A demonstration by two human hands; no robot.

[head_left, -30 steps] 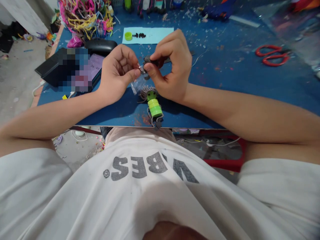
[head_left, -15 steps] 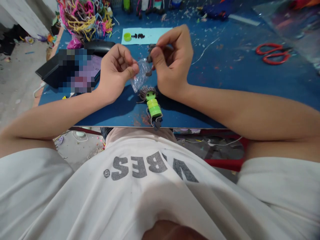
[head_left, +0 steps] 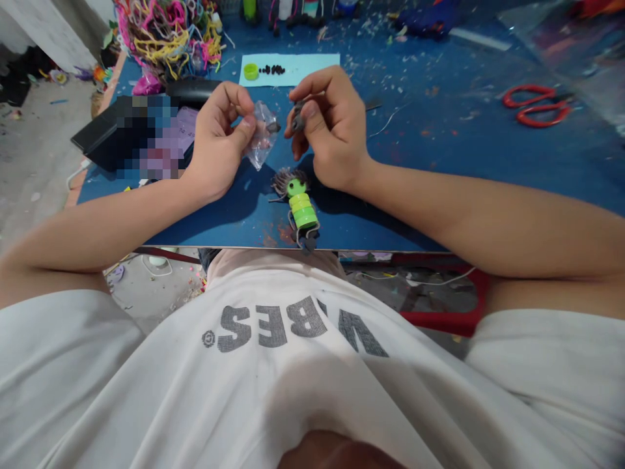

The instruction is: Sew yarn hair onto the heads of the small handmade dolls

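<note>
My left hand [head_left: 219, 137] pinches a small clear plastic bag [head_left: 261, 146] between thumb and fingers. A dark grey piece [head_left: 272, 127] shows at the bag's right side. To the right, my right hand [head_left: 334, 120] is closed on small dark grey pieces [head_left: 299, 116], held between thumb and fingers; their exact kind is unclear. Below and between both hands, a little doll [head_left: 301, 207] lies on the blue table [head_left: 415, 208]. It has grey yarn hair, a green face with dark eyes, a yellow-green ringed body, thin cord arms and dark feet near the table edge.
Behind the hands lies a light blue card [head_left: 317, 70] with a green ring [head_left: 250, 71] and several black beads [head_left: 272, 70]. Red-handled scissors [head_left: 537, 105] rest at right. Tangled colourful yarn [head_left: 166, 36], a black case [head_left: 193, 91] and a phone [head_left: 168, 143] are at left.
My right hand has lowered slightly and drawn back from the bag, its fingers more curled around the grey pieces. My left hand has shifted a little left with the bag. The doll stays put.
</note>
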